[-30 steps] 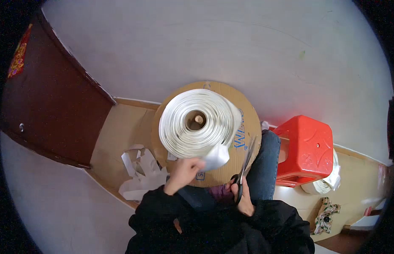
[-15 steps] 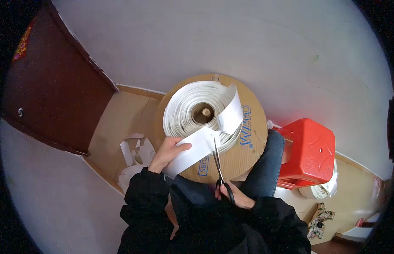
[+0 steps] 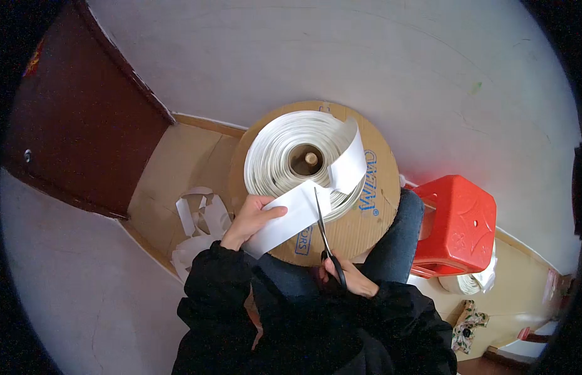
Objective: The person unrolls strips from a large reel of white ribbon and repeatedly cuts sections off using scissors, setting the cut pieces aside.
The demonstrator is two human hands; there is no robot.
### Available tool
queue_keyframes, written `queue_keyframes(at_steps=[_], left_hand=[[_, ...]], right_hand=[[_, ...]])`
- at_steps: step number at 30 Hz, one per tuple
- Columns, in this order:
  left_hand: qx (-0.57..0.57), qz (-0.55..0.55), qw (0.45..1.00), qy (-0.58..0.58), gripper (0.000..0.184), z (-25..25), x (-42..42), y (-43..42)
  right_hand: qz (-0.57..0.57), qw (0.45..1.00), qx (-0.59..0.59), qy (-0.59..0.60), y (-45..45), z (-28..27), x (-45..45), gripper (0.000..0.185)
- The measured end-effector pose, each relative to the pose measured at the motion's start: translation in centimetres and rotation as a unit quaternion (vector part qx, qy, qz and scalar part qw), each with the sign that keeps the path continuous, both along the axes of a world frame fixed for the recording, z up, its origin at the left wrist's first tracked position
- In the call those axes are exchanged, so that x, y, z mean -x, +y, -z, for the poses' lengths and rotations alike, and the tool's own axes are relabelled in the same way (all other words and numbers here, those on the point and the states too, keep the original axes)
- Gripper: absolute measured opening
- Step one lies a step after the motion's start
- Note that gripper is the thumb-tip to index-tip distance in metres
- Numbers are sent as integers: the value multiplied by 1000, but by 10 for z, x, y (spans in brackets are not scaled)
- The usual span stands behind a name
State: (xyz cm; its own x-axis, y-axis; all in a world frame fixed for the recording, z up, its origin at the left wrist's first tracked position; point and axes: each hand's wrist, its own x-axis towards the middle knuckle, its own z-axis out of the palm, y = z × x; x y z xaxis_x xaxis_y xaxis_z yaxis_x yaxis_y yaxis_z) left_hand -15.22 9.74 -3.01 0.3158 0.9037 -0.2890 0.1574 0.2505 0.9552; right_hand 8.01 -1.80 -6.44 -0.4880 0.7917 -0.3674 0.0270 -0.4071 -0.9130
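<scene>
"What's changed?"
"A second ago my scissors (image 3: 326, 247) stood clear of the white strip (image 3: 288, 222); now their blades lie across it, so the work is at the cutting place, though I can't tell whether it's cut through"
"Your grip?"
"My left hand (image 3: 252, 219) pinches the white strip, my right hand (image 3: 348, 278) is closed round the scissors' handles"
"Where's the strip, and how many of each?"
"Over the front of the white roll (image 3: 272, 156) on one cardboard disc (image 3: 385, 200): one strip, one pair of scissors, one red stool (image 3: 463, 215), two rolls, the second roll (image 3: 458, 285) beside the stool"
</scene>
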Motion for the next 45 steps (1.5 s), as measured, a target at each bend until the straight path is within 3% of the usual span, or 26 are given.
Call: queue_keyframes(at_steps=[32, 37, 39, 40, 41, 42, 43, 45], left_hand=[[1, 6, 1000, 22, 18, -7, 3, -7], [-36, -67, 976, 205, 26, -27, 30, -8], [-22, -90, 957, 275, 33, -37, 34, -8], [-180, -172, 849, 466, 42, -37, 30, -8], [-323, -242, 673, 620, 52, -37, 24, -9], [-358, -241, 664, 611, 62, -43, 12, -5], [-332, -194, 708, 593, 59, -63, -12, -4], [-453, -67, 797, 394, 60, -54, -56, 1]], right_hand=[[13, 999, -14, -41, 9, -5, 3, 45], [7, 1000, -12, -26, 6, -6, 1, 43], [27, 996, -77, -31, 0, -3, -1, 43], [37, 993, -109, -33, -3, -1, -1, 43], [45, 988, -141, -35, -6, 0, -1, 43], [43, 988, -143, -36, -10, -1, 1, 43], [85, 985, -151, -8, -14, -5, 2, 44], [166, 971, -165, 47, -22, -15, 5, 46]])
